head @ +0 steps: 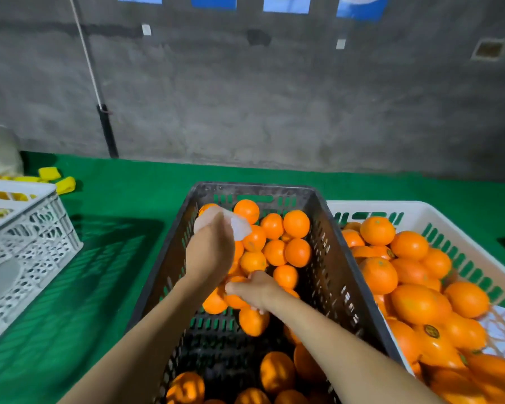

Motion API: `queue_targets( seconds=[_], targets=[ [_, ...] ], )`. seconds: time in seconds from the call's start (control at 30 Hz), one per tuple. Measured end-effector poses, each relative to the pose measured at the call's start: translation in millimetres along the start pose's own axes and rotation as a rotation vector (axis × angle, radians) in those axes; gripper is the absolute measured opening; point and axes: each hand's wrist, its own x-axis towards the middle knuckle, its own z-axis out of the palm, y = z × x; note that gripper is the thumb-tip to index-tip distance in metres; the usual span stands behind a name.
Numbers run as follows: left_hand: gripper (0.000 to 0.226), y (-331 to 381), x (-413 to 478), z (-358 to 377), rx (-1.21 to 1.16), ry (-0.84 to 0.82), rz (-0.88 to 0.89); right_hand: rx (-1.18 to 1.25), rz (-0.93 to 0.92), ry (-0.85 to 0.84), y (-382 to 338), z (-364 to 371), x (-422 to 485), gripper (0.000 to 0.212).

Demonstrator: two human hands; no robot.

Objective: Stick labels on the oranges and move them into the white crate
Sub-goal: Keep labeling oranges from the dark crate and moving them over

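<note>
A black crate (327,243) in front of me holds several unlabelled oranges (296,224). To its right stands the white crate (438,220), filled with oranges, some bearing a round dark label (431,331). My left hand (210,252) is raised over the black crate and grips a whitish sheet (239,227), probably the label backing. Lower down, my right hand (252,288) reaches among the oranges with its fingers curled over one orange (236,300); whether it holds the fruit or presses on it is unclear.
A green mat (114,228) covers the table. A white lattice crate (27,243) stands at the left with yellow pieces (57,179) behind it. A grey concrete wall (274,97) and a dark post (108,132) close off the back.
</note>
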Motion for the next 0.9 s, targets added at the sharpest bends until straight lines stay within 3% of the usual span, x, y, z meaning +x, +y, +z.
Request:
queue_targets(
  seconds=[0.1, 0.23, 0.33, 0.43, 0.7, 0.8, 0.87, 0.9],
  targets=[
    [0.035, -10.2, -3.5, 0.5, -0.06, 0.089, 0.004, 0.538, 0.072, 0.295, -0.8, -29.5, -0.4, 0.038],
    [0.038, -6.9, -6.9, 1.2, -0.065, 0.041, 0.046, 1.123, 0.062, 0.508, -4.2, -62.4, -8.9, 0.041],
    [0.037, -9.4, -12.3, 2.6, -0.072, -0.014, 0.084, 1.569, -0.084, 0.555, -9.8, -83.3, -20.7, 0.055],
    [0.039, -9.0, -17.2, 4.6, -0.086, -0.063, 0.124, 1.823, -0.229, 0.575, -6.2, -110.8, -34.0, 0.067],
    [0.037, -7.7, -18.7, 11.9, -0.057, -0.132, 0.177, 1.901, -0.287, 1.033, 19.4, -135.2, -42.9, 0.059],
    [0.033, -10.3, -18.3, 16.5, -0.024, -0.14, 0.187, 1.561, -0.344, 1.073, 12.8, -121.9, -35.6, 0.055],
    [0.014, -12.8, -19.8, 17.1, -0.034, -0.147, 0.191, 1.201, -0.391, 1.027, 8.7, -105.3, -30.2, 0.053],
    [0.018, -13.0, -19.6, 17.4, -0.037, -0.158, 0.171, 0.992, -0.411, 0.978, 8.3, -96.8, -27.1, 0.049]
  ],
)
